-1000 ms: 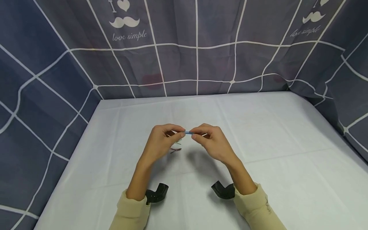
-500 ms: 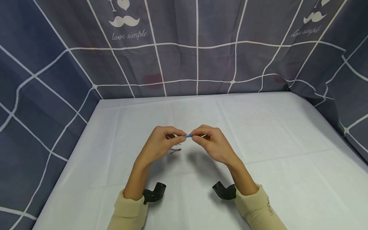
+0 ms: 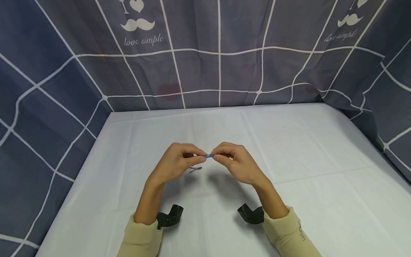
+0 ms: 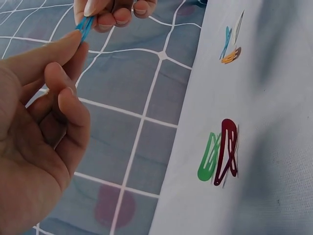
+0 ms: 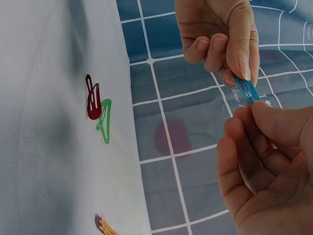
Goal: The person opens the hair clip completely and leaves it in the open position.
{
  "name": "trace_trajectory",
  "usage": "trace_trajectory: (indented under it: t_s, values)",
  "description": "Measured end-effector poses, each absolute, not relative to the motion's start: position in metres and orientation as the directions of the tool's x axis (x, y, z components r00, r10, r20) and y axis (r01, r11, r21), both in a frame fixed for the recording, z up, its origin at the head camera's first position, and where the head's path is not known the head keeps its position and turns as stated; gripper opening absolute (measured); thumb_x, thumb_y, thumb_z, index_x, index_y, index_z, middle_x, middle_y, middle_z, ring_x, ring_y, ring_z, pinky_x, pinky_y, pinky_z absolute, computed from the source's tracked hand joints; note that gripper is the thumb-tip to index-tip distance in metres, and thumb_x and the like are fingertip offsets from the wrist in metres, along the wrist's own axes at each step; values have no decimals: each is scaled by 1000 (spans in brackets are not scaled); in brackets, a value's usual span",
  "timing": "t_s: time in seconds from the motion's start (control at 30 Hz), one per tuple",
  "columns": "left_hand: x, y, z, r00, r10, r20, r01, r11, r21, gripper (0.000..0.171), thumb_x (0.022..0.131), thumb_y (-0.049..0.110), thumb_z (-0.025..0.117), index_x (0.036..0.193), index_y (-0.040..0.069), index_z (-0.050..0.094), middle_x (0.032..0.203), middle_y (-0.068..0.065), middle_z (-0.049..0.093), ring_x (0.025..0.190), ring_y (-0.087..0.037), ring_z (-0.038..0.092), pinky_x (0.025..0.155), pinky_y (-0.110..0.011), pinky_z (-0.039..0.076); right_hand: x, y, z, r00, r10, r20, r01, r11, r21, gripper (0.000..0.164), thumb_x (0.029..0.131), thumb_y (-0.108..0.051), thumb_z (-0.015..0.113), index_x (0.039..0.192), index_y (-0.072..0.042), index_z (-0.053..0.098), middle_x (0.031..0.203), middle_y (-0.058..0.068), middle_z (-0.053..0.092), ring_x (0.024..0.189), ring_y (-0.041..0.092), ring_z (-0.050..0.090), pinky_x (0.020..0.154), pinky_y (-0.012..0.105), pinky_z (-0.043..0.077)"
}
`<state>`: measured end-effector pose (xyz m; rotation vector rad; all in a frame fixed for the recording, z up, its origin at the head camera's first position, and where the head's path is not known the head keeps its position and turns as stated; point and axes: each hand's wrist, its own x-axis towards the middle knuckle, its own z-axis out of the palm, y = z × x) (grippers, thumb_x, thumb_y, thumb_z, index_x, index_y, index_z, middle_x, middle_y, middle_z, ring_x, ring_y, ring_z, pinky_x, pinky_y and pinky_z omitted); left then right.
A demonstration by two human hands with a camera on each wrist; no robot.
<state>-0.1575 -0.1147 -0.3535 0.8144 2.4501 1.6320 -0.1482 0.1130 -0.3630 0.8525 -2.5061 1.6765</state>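
Observation:
A blue snap hair clip (image 3: 209, 156) spans the short gap between my two hands, held above the table. My left hand (image 3: 179, 157) pinches one end between thumb and fingertips. At the other end, the thumb and fingertips of my right hand (image 3: 236, 160) grip it. The right wrist view shows the clip (image 5: 248, 90) with a slot down its middle, its two ends hidden under the fingertips. On the cloth below lie a dark red snap clip (image 4: 226, 152) and a green snap clip (image 4: 208, 159), close beside each other.
Farther along the white cloth (image 3: 289, 142) lies a second small group: a blue clip (image 4: 226, 42), a whitish clip (image 4: 238, 27) and an orange-and-brown clip (image 4: 232, 56). A dark grid-patterned curtain (image 3: 199, 71) walls the table's back and sides. Black wrist mounts (image 3: 170, 216) jut inward at both sleeves.
Both hands have come slightly nearer the body with the blue hair clip between them. The left forearm has shifted a little to the left. The clips on the cloth stay put.

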Motion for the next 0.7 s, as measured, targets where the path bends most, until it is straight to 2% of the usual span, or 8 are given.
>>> trace_trajectory:
  t_s: [0.2,0.47,0.7]
  values:
    - [-157,-117,-353,-848,490,201,354,242,904,11,88,9,75,97,5,79,85,-2,72,64,-20,64,57,-28,49,-148,113,-363,-838,-448,312,-458,266,-848,17,95,-2,62,97,-12,76,92,-5,68,85,17,58,74,33,46]
    - [-155,-119,-351,-826,541,160,340,251,906,6,89,10,73,91,11,79,78,-10,68,61,-18,55,55,-25,42,-148,115,-366,-795,-515,319,-465,182,-866,16,95,-3,62,95,-12,76,93,-3,68,85,20,59,75,34,47]
    - [-156,-115,-350,-875,464,141,319,331,888,8,89,13,74,95,13,79,87,1,71,68,-24,61,58,-28,46,-149,113,-366,-846,-441,301,-429,224,-875,16,95,-4,62,101,-11,76,95,-4,68,88,18,60,76,34,49]
